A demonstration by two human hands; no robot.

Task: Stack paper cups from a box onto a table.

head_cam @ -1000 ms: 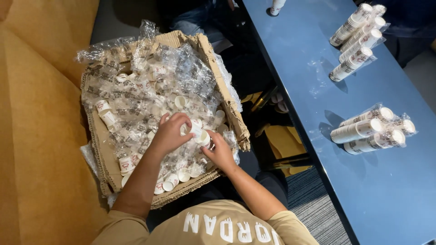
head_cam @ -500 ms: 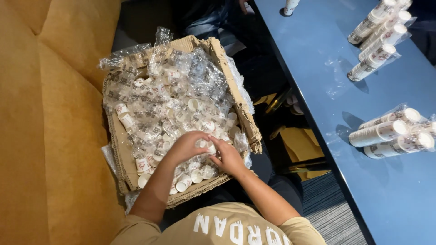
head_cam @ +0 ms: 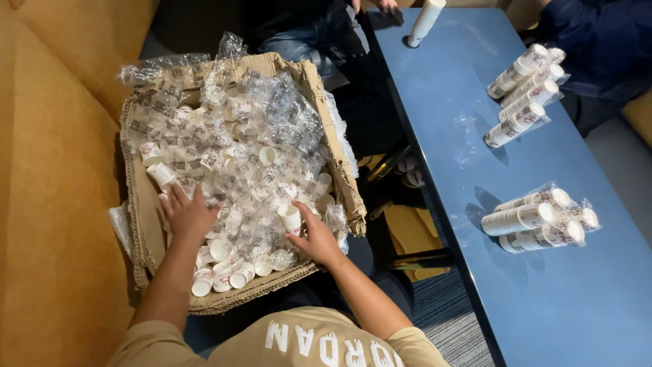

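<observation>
A torn cardboard box (head_cam: 339,183) rests on a mustard couch and is heaped with small white paper cups and crumpled clear plastic wrap (head_cam: 251,136). My left hand (head_cam: 185,214) lies spread, fingers apart, on the cups and wrap at the box's left side and holds nothing. My right hand (head_cam: 314,238) is at the box's front right. Its thumb and fingers close around a short stack of small cups (head_cam: 290,217). Loose cups (head_cam: 227,272) lie along the box's near edge between my arms.
A long blue table (head_cam: 543,285) runs along the right. On it lie two groups of wrapped cup sleeves, one nearer (head_cam: 536,221) and one farther (head_cam: 526,92), and a single upright sleeve (head_cam: 426,20). Another person's legs (head_cam: 305,34) and a dark sleeve (head_cam: 591,41) are at the far end.
My hands were together at the middle front of the box. My left hand has moved out to the box's left side and spread flat, while the right stays near the front with cups.
</observation>
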